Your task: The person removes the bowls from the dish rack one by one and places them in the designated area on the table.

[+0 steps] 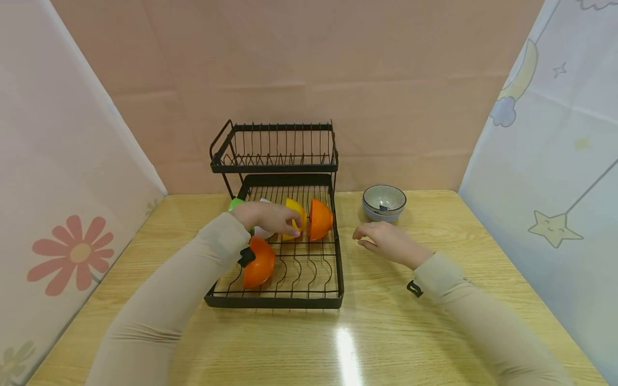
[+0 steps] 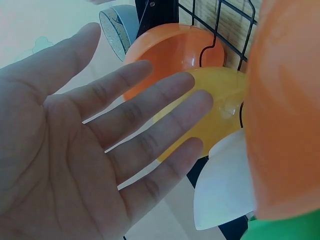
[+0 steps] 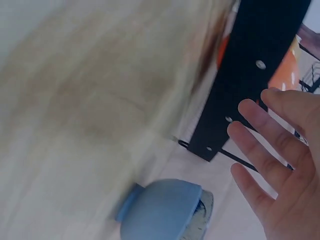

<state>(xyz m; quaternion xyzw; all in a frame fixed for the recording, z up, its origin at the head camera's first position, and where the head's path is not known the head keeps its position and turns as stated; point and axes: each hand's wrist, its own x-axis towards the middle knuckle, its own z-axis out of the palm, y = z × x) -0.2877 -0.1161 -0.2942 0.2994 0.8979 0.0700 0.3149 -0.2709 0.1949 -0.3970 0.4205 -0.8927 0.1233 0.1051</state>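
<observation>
My left hand (image 1: 272, 217) hovers over the lower tier of a black dish rack (image 1: 275, 303), fingers extended and spread, holding nothing. Closest to its fingertips is a yellow bowl (image 1: 293, 205); an orange bowl (image 1: 321, 220) stands tilted on its right. A white bowl (image 1: 262, 232) and a green bowl (image 1: 236, 203) are partly hidden behind this hand. Below the left wrist, a second orange bowl (image 1: 260, 266) leans in the front row. My right hand (image 1: 386, 241) hangs over the table right of the rack, fingers loosely bent and holding nothing, in front of blue-grey bowls (image 1: 383, 210).
The rack's upper tier (image 1: 275, 168) rises at the back, with wire dividers. Wire slots fill the front right of the lower tier. A wooden table (image 1: 396, 343) lies beneath everything, with a pink cloth (image 1: 309, 64) behind and patterned cloths at both sides.
</observation>
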